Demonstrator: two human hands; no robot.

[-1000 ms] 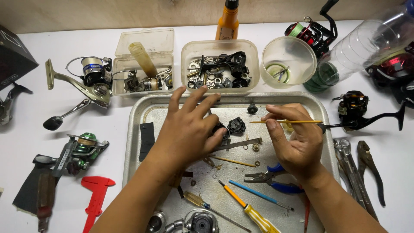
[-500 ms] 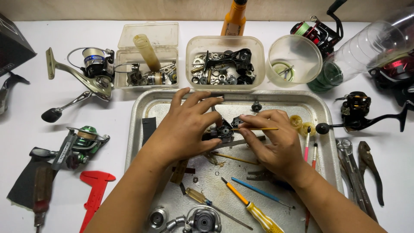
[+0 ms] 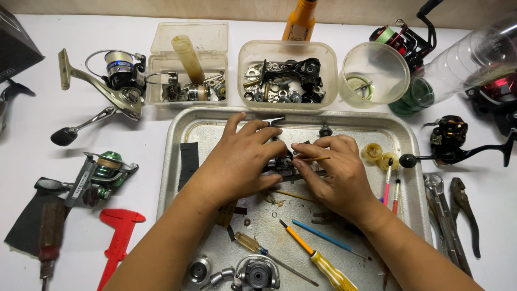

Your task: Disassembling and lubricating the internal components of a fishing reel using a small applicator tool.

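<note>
A white tabletop (image 3: 32,113) fills nearly the whole view, seen from above. Its surface is smooth and matte, with faint grey smudges here and there. Along the top edge runs a strip of pale wooden board (image 3: 107,6), light tan with a soft grain, standing where the table ends. Light falls evenly from above and slightly in front, bright and cool, casting short, soft shadows toward the near side. No floor or window shows.
</note>
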